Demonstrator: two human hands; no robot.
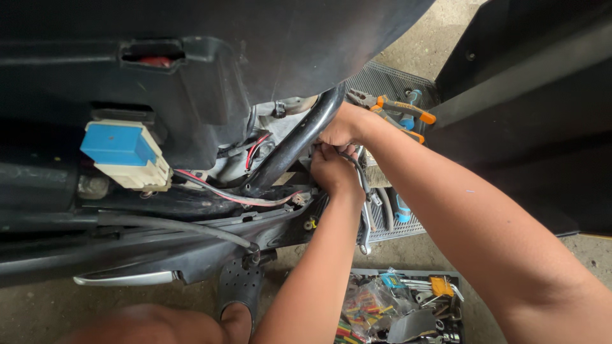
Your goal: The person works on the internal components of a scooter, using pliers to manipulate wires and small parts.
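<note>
Both hands are pressed together at frame centre: the left hand [333,169] is pinched shut on a thin black cable [354,164], while the right hand [344,126] is curled around the black frame tube [296,141]. Little room is left there, hemmed by dark scooter bodywork [210,95], red wires [220,191] and one blue-topped relay [124,153]. One pair of orange-handled pliers [395,109] lies on the ribbed footboard [382,79] just beyond, and one open toolbox [401,306] sits on the floor at lower right.

The black frame tube [299,141], glossy and curved, slants from upper right down to lower left. Thin black cables [354,167] hang just beside its upper end; red wires [255,148] loop on its other side.
</note>
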